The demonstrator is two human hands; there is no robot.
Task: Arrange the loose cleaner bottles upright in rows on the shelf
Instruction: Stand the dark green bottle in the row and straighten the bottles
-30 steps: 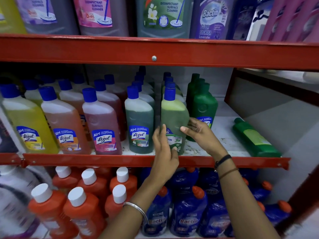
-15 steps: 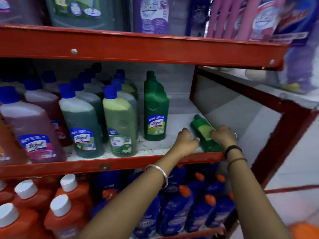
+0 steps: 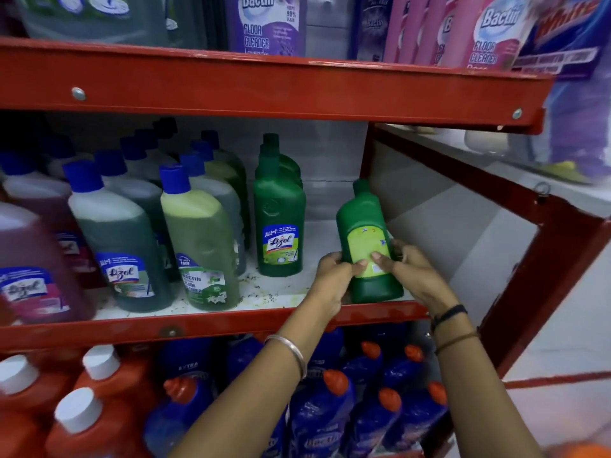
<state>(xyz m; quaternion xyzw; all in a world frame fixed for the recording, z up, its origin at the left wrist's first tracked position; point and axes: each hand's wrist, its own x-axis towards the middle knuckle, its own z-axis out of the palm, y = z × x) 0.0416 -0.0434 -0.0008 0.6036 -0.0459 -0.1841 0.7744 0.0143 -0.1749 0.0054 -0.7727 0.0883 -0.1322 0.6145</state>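
Two hands, left hand (image 3: 332,279) and right hand (image 3: 415,274), grip the green bottle (image 3: 367,239) with closed fingers (image 3: 358,264), nearly upright, right of middle on the shelf (image 3: 211,325).

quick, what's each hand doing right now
Left hand: closed on the dark green plastic bottle with the yellow-green label.
Right hand: closed on the same bottle.

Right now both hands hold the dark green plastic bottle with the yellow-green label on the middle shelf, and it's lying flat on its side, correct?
Not quite. The head view shows the dark green plastic bottle with the yellow-green label nearly upright, cap up, tilted slightly left. Both the left hand and right hand do hold it on the middle shelf.
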